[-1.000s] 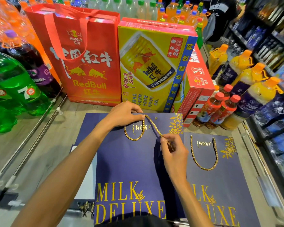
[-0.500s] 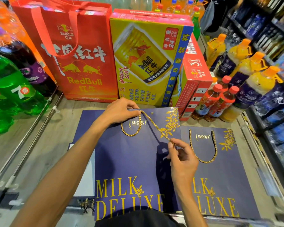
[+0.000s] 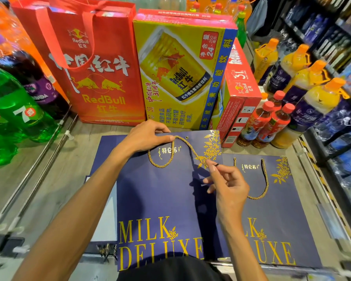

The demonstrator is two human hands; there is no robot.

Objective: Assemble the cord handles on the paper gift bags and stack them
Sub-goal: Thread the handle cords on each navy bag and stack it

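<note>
A flat navy "MILK DELUXE" paper gift bag [image 3: 162,191] lies in front of me on the wooden floor. A gold cord [image 3: 187,148] loops across its top. My left hand [image 3: 146,136] grips the bag's top edge and pinches the cord near the left hole. The cord's free end, with a dark tip, is pinched between thumb and forefinger of my right hand [image 3: 225,179], below an empty eyelet [image 3: 187,137]. A second navy bag [image 3: 280,209] lies flat to the right, partly under the first, with its gold cord handle [image 3: 265,179] fitted.
A red RedBull bag [image 3: 93,78] and yellow [image 3: 180,78] and red RedBull cartons [image 3: 239,94] stand just behind the bags. Large green soda bottles [image 3: 14,110] crowd the left. Juice and tea bottles [image 3: 272,120] fill the right. More flat navy bags [image 3: 103,151] lie under the left one.
My right hand has drawn the cord's free end rightward and up, off the bag's middle toward its gold flower print. The left hand keeps its hold at the top edge.
</note>
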